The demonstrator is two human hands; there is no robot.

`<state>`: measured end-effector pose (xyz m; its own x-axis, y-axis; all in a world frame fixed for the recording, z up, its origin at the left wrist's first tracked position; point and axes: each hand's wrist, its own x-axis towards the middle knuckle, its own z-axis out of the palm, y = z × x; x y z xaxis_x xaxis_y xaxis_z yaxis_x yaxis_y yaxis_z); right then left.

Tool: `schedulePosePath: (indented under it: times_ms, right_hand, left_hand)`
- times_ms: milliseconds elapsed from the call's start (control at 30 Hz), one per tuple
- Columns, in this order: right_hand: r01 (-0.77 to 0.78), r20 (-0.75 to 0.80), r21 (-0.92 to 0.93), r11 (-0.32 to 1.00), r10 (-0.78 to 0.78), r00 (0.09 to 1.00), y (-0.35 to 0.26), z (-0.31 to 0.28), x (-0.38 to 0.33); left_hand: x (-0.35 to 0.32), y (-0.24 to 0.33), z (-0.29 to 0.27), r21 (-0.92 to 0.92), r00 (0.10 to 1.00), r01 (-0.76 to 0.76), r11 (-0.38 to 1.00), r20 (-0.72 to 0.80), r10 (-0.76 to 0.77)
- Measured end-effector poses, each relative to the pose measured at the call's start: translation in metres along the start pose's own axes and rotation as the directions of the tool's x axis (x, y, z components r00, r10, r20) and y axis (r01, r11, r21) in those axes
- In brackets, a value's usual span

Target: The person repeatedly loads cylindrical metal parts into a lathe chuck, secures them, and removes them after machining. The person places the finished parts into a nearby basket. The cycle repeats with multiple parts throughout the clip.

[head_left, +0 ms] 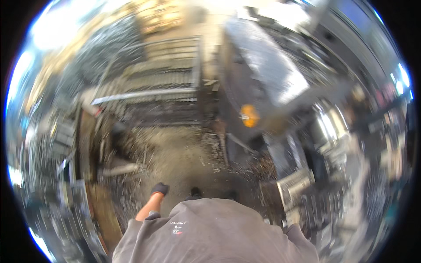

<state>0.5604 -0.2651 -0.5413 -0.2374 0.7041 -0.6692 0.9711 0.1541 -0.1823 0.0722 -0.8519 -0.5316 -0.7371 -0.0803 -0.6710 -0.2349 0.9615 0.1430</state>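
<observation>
My left hand [160, 188], in a dark glove with an orange cuff, hangs in front of my left side. Its fingers look curled into a loose fist, and nothing shows in them. It is above the brownish, littered floor [175, 151] and touches nothing that I can see. On the right, a short bit of forearm shows past my grey sleeve [299, 234], but the blurred surroundings hide my right hand. Both dark shoes [196, 191] show below my shirt.
Ahead stands a slatted metal frame [144, 94]. Right of it is a dark grey machine or cabinet [234, 94] with a round orange piece [249, 115] and a shiny sheet-like top [267, 57]. A wooden board [105, 215] lies at left. A shiny metal cylinder [331, 125] stands at right.
</observation>
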Motion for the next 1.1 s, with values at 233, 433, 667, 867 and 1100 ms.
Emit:
schedulePosePath:
  times_ms: [233, 433, 667, 867, 1100]
  right_hand:
    - [0.578, 0.469, -0.282, 0.766, -0.416, 0.779, -0.292, 0.055, 0.046]
    - [0.615, 0.676, -0.072, 0.785, -0.415, 0.609, -0.495, 0.129, 0.02]
    - [0.86, 0.872, -0.329, -0.391, -0.476, 0.117, -0.663, 0.225, 0.044]
    - [0.671, 0.932, -0.273, -0.689, -0.362, 0.008, -0.782, 0.298, 0.076]
    - [0.517, 0.952, -0.244, -0.821, -0.303, -0.032, -0.89, 0.36, 0.046]
  left_hand:
    - [-0.105, -0.402, 0.083, -0.303, 0.737, 0.605, 0.737, -0.137, -0.662]
    - [-0.194, -0.36, 0.178, -0.355, 0.708, 0.695, 0.625, 0.183, -0.683]
    - [-0.143, -0.212, 0.241, -0.275, 0.954, 0.278, 0.92, 0.188, -0.232]
    - [-0.107, -0.177, 0.116, -0.777, 0.808, 0.47, 0.419, 0.188, -0.558]
    - [-0.119, -0.143, -0.042, -0.889, 0.661, 0.37, 0.27, 0.048, -0.749]
